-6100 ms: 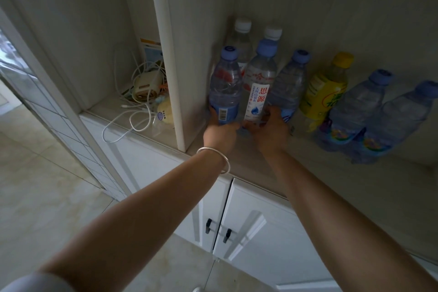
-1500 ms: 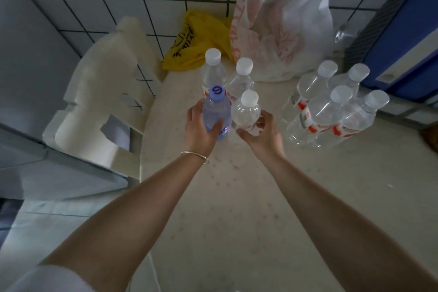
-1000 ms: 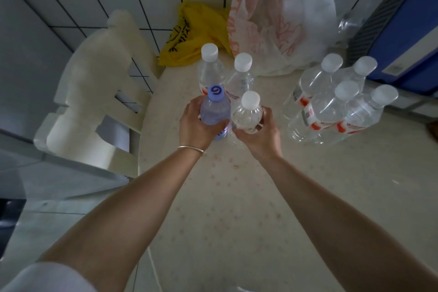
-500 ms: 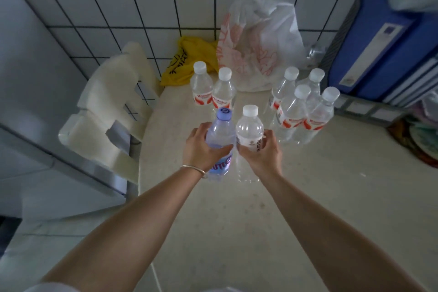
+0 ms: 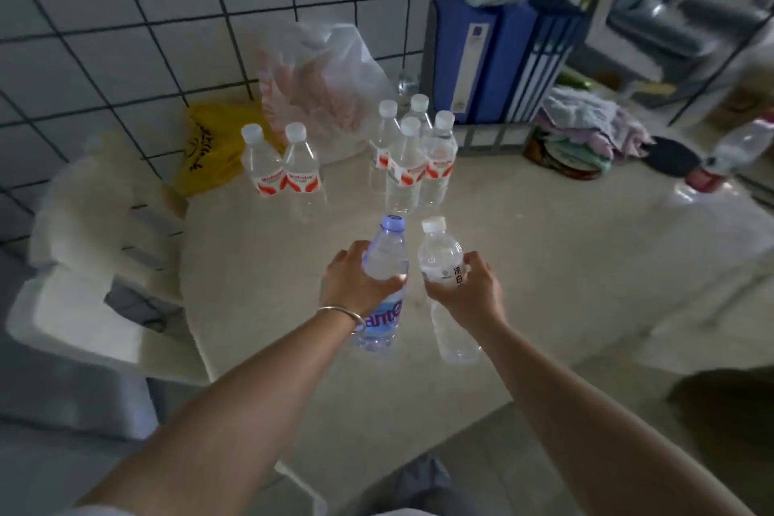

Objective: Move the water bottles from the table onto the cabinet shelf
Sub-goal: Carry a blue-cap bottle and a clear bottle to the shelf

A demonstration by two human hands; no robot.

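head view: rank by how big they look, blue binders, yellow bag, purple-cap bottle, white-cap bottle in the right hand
1. blue binders
2. yellow bag
3. purple-cap bottle, white-cap bottle: near alike, purple-cap slightly larger; both are nearest the camera, so unsure.

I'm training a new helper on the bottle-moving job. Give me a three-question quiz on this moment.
1. True or false: the left hand grips the blue-capped bottle.
2. How many white-capped bottles with red labels stand on the table near the wall? A) four B) six C) eight
3. Fill in: the right hand holds a bottle with a ____ cap.

Key
1. True.
2. B: a pair of bottles on the left and a cluster of four beside the blue binders.
3. White; it is the white-capped bottle.
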